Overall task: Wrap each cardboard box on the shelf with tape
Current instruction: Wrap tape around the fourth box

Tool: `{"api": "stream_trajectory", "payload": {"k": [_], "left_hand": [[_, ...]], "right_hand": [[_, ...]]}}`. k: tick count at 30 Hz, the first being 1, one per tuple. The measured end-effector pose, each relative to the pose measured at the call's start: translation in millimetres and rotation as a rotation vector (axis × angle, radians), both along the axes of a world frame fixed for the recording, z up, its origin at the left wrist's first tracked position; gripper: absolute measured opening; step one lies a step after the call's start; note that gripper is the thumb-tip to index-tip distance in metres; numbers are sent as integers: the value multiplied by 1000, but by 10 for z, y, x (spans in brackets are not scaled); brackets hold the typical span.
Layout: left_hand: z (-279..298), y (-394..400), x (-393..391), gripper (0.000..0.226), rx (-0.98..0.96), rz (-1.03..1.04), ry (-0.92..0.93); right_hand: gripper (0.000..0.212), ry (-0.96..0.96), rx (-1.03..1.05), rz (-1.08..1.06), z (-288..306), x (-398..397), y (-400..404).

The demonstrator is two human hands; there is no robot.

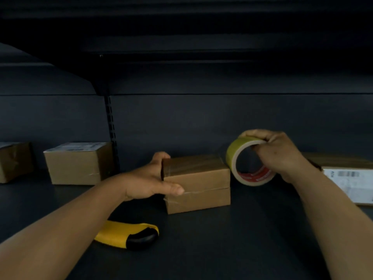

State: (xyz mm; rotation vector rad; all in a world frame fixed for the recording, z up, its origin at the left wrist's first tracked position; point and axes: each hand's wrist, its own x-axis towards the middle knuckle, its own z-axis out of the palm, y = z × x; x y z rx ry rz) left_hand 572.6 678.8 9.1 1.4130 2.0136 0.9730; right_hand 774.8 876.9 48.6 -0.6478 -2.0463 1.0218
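**Brown box held, tape roll beside it**

Brown cardboard box (196, 183) stands in the middle of the dark shelf (252, 239). The left hand (150, 179) has its grip around the box's left end, thumb on the front. At 3 o'clock of the box, touching its top corner, the right hand (279, 153) holds the tape roll (249, 160) upright. A yellow cutter (127, 233) lies at 7 o'clock. Another box (77, 163) stands at 9 o'clock.

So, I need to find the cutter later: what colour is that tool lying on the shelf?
Yellow with a black end; the cutter shows in the head view.
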Motion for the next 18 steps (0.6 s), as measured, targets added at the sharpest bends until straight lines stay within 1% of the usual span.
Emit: {"api": "stream_trajectory", "payload": {"k": [5,9,14,16,18], "left_hand": [[11,-7,-19,92,-20,-12,8],[18,-8,-25,85,-32,-12,8],[44,-8,3,95,-52,-6,23],[71,-9,12,92,-102,0,56],[135,-10,25,91,-202,9,156]], "right_hand": [[41,-46,18,-12,-41,-9,9],[38,-131,37,-16,-63,-10,31],[41,-237,48,32,-98,2,63],[42,-243,49,35,-103,-3,68],[42,-247,50,37,-109,-8,69]]}}
